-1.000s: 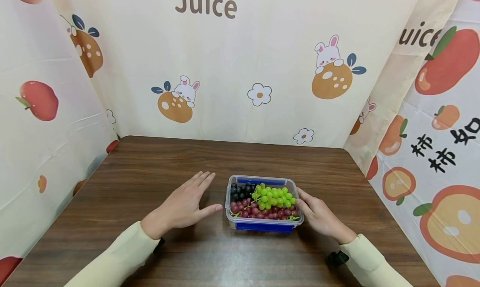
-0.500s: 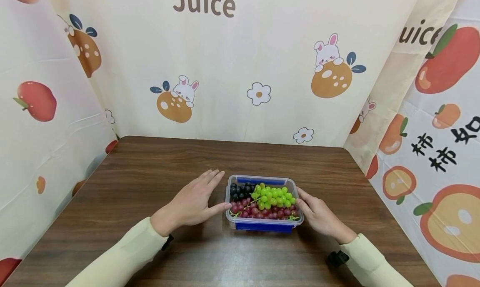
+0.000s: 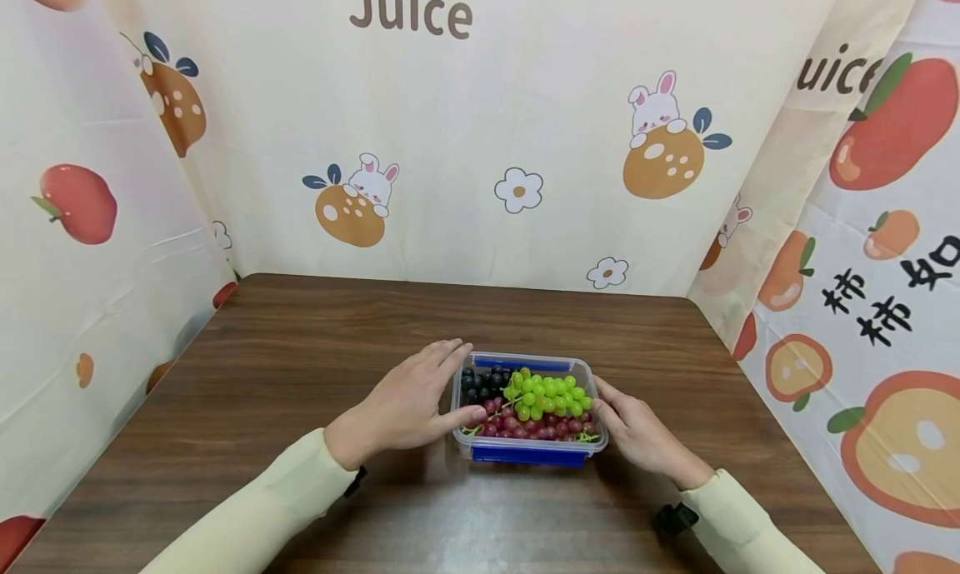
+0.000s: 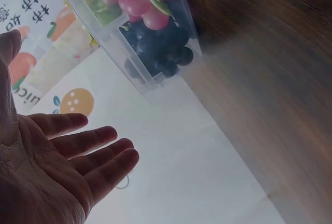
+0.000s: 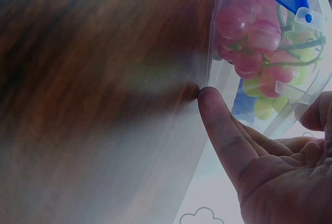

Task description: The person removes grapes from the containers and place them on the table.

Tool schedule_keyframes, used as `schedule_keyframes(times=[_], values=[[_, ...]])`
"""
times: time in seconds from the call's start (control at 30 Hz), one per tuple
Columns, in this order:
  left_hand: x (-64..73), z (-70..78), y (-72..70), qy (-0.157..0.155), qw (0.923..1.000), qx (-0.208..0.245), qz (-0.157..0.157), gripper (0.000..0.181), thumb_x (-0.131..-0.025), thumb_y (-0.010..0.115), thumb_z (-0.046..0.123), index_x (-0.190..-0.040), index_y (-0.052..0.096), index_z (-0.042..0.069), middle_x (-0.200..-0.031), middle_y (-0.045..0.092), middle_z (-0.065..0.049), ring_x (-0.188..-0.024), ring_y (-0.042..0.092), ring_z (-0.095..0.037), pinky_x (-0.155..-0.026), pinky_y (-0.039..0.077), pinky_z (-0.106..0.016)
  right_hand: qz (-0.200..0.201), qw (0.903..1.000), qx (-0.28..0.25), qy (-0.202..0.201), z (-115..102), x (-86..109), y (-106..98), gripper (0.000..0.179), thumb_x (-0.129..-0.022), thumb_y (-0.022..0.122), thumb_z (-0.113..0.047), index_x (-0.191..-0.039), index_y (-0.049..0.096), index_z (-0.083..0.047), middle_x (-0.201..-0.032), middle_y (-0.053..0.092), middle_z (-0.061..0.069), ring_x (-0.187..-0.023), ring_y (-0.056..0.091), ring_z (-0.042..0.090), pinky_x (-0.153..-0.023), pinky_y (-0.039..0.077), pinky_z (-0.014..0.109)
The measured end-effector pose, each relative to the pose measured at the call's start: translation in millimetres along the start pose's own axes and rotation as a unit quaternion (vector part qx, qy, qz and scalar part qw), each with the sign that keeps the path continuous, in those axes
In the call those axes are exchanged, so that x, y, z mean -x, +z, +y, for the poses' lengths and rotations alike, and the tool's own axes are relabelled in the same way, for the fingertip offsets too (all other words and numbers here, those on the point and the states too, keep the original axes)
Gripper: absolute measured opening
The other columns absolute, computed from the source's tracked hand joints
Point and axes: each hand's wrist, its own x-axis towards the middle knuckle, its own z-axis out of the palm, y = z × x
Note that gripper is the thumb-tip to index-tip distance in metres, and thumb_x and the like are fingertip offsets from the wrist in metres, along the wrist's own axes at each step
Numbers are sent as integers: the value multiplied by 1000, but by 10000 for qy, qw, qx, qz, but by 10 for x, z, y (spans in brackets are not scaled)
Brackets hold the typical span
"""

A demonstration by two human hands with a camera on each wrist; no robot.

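Observation:
A clear plastic food container (image 3: 525, 446) with blue side clips stands on the table in the head view. Inside lie black grapes (image 3: 480, 384), red grapes (image 3: 517, 428) and a bunch of green grapes (image 3: 551, 393) on top. My left hand (image 3: 412, 403) hovers by the container's left end, its thumb overlapping the rim in that view. The left wrist view shows that hand (image 4: 67, 162) with spread, fairly straight fingers, apart from the container. At the right end, my right hand (image 3: 637, 432) rests against the container's side, fingers extended low and thumb near the rim.
The dark wooden table (image 3: 337, 332) has a back edge against a printed cloth curtain (image 3: 450, 99). Similar fruit-printed cloths hang at the left (image 3: 112, 307) and right (image 3: 885, 324). A black wrist device (image 3: 675, 518) sits on the right wrist.
My left hand has moved rightward, closer to the container's left end, with its thumb now over the rim in the head view. The right hand and the container have stayed put.

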Motion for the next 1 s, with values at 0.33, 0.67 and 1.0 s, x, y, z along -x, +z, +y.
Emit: schedule_keyframes(times=[0.33,0.67,1.0], values=[[-89,86,22,162,9998,-75,-112,91,-97,48,70,-159,34,5,-161,38,-17,-147,37,-34,-117,34,-50,45,10000,65,-44,15,2,11,52,-112,42,-21,-157,34,3,-149,51,24,-129,55,31,-102,46,53],[-197,212,-1,380,9991,-11,-170,84,-100,53,62,-158,36,3,-159,40,-17,-146,40,-32,-117,34,-47,35,10000,68,-36,11,3,2,52,-112,42,-22,-157,33,4,-150,50,23,-126,57,27,-101,47,52],[-328,315,14,485,9983,-163,-287,80,-101,55,58,-156,39,3,-156,45,-16,-143,45,-31,-115,38,-46,28,9999,167,24,-7,5,0,51,-112,42,-20,-157,34,3,-132,63,24,-109,61,20,-94,50,42]])
